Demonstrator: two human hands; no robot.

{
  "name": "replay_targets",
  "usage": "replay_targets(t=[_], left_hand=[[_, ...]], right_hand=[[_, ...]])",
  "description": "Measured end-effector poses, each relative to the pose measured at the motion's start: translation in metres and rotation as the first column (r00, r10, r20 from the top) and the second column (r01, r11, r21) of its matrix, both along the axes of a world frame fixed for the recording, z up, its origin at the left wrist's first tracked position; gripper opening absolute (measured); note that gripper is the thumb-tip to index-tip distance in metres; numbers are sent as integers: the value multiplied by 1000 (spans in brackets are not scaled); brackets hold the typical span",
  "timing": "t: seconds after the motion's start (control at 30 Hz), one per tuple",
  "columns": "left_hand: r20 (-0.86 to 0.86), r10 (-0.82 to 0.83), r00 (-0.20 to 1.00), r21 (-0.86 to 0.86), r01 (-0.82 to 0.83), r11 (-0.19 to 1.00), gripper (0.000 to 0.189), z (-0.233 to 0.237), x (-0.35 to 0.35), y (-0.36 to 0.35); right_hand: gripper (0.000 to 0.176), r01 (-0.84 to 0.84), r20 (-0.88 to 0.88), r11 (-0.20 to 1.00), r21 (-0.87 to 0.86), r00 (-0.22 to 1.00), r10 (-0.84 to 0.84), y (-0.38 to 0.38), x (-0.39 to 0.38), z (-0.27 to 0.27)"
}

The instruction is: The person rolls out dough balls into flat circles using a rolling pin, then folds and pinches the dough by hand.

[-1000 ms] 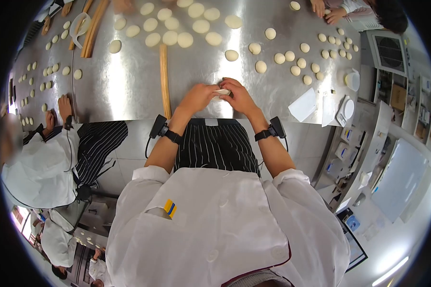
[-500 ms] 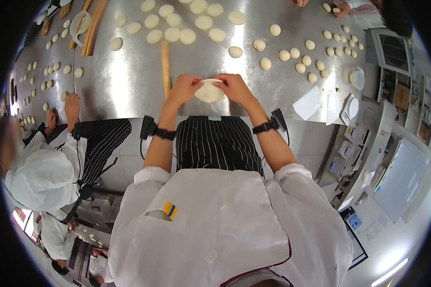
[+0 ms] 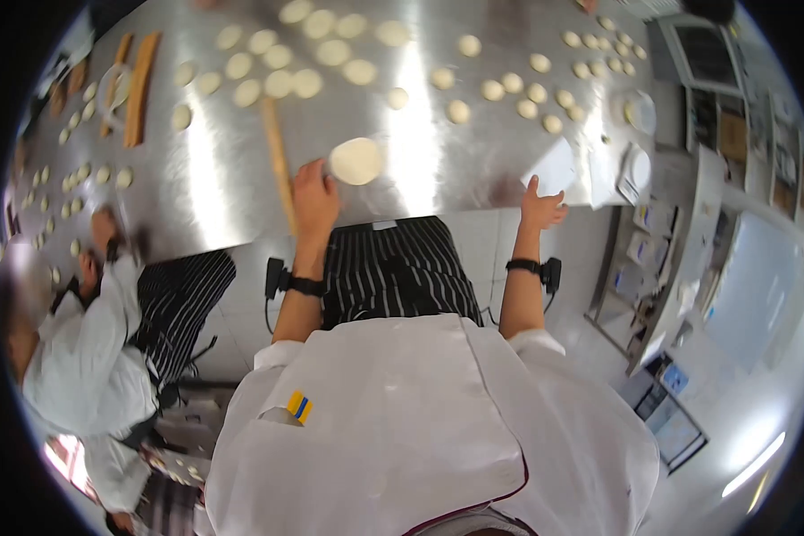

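Observation:
A flat round piece of dough [image 3: 355, 162] lies on the steel table near its front edge. Just left of it is my left hand [image 3: 315, 198], fingers a little apart, fingertips beside the dough's edge and nothing held. A wooden rolling pin [image 3: 278, 156] lies lengthwise, close to the left of that hand. Out to the right, my right hand [image 3: 541, 209] reaches over the table's front edge with its fingers spread. Its fingertips overlap the lower edge of a flat white sheet-like piece [image 3: 552, 165].
Many dough balls [image 3: 333, 53] spread over the far part of the table [image 3: 232, 179]. To the right stand a white scale [image 3: 634, 171] and a clear tub [image 3: 639, 113]. Wooden sticks [image 3: 141, 89] and a white ring-shaped item lie at left, near a co-worker [image 3: 89, 344].
Both hands have let go of the dough, which now lies flat on the table. My right hand has moved right to the white piece; my left hand has stayed near the dough.

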State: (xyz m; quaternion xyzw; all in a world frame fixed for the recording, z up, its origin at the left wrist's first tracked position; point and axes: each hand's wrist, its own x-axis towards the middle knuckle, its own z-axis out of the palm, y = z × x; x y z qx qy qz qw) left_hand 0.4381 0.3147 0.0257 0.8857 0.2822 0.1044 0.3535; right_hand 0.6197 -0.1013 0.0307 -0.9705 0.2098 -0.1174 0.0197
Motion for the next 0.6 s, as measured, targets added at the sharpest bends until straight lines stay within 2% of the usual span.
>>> replay_targets(t=[0.03,0.07,0.13,0.17,0.23,0.27,0.33,0.4,0.47,0.5,0.57,0.6], left_hand=[[5,-35,999,1,35,999,44,4,-1,-9],[23,-77,997,-31,77,997,44,3,-1,-18],[47,-31,998,79,27,997,57,2,3,-33],[51,-44,998,70,40,997,57,1,5,-42],[-91,30,995,91,-22,996,67,1,4,-48],[-93,36,995,101,-26,995,67,-1,4,-49],[-99,10,995,242,14,970,69,-7,4,-54],[-203,19,979,248,33,968,69,-10,1,-58],[-182,-1,983,275,51,960,67,-8,3,-63],[-182,14,983,292,41,956,67,-9,3,-62],[-221,-34,975,256,91,962,65,-14,-2,-64],[-220,-16,975,260,74,963,65,-13,-2,-65]], right_hand=[[96,354,-154,924,142,931,-332,-34,17,-20],[113,663,-330,710,238,742,-583,-64,32,-27],[128,692,-344,632,349,722,-601,-64,42,-35],[128,699,-336,626,347,715,-613,-67,38,-36],[127,525,-268,504,686,826,-496,-60,33,-42],[127,524,-275,499,690,828,-489,-67,36,-52],[113,529,-198,526,666,805,-559,-96,53,-79],[106,492,-253,320,809,784,-567,-108,60,-77],[115,557,-534,226,799,831,-158,-167,65,-79],[115,554,-536,218,804,832,-140,-157,64,-71],[112,652,-624,43,757,741,-249,-137,78,-24],[112,650,-624,51,758,746,-234,-116,89,-13]])
